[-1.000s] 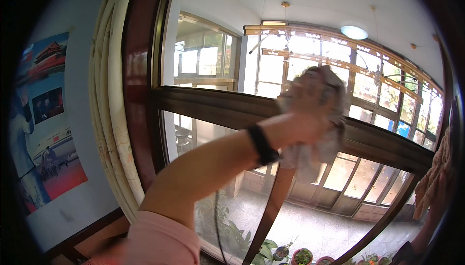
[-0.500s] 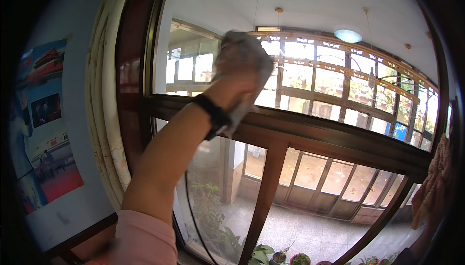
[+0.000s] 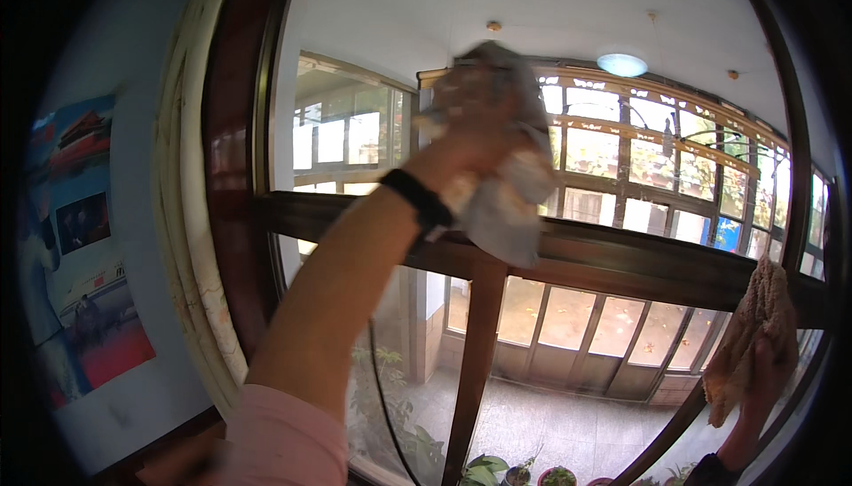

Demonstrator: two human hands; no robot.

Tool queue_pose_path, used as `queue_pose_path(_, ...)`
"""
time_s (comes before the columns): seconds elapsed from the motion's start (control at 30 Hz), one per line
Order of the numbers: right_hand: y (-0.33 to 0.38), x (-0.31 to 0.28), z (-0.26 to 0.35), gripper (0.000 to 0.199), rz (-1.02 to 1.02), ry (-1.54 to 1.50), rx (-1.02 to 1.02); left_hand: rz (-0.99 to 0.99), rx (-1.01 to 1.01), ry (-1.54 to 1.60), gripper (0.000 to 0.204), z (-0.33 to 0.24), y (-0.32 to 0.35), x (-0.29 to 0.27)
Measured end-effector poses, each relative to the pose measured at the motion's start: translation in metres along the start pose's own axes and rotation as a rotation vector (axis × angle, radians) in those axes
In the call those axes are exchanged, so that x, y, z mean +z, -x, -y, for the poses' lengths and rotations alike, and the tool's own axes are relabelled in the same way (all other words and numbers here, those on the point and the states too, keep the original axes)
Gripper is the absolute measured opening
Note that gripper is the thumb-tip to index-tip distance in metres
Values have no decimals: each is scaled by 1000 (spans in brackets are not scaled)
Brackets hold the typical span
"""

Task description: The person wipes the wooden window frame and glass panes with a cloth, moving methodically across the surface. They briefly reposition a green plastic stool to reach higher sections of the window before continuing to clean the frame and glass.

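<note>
My left hand (image 3: 477, 109) is raised against the upper pane of a large window (image 3: 612, 42). It is closed on a crumpled white cloth (image 3: 504, 205) that hangs below the palm and presses on the glass, just above the dark wooden crossbar (image 3: 639, 260). A black band (image 3: 420, 199) sits on that wrist, and a pink sleeve (image 3: 288, 437) covers the upper arm. At the lower right rim, my right hand (image 3: 765, 388) grips a tan, textured cloth (image 3: 753, 326) against the window frame.
The dark wooden frame (image 3: 232, 175) runs down the left side, with a pale curtain (image 3: 182, 220) beside it. A poster (image 3: 75, 237) hangs on the left wall. A vertical mullion (image 3: 473, 353) divides the lower panes. Potted plants (image 3: 524, 473) stand in the courtyard below.
My left hand with the white cloth swept from the right of the pane up and to the left, then slightly back right. The right hand with the tan cloth stayed at the right edge.
</note>
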State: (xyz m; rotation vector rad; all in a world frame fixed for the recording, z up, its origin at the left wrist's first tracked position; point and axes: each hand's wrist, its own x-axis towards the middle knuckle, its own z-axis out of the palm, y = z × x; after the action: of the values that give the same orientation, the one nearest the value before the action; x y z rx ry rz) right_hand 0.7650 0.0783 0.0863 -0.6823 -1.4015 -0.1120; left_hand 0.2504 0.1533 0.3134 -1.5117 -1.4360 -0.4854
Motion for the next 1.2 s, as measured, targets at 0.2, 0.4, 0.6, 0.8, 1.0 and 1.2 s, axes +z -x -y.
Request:
queue_pose_path(0.2,7,-20,-12,60,-17,-35,68,-8,-566,75,91,142,-4,11)
queue_pose_path(0.4,12,-39,-22,58,-88,24,71,-132,-268,-123,83,61,-72,-9)
queue_pose_path(0.6,15,-37,-13,58,-80,-8,57,-494,445,44,78,-123,-53,-35)
queue_pose_path(0.8,22,-45,-14,60,-124,-18,136,-474,769,88,77,-108,-28,-20)
queue_pose_path(1.0,51,-84,-32,61,-196,105,155,-81,350,-102,83,31,51,-3)
queue_pose_path(1.2,70,-122,-60,61,-178,251,135,7,360,-112,83,9,59,-3)
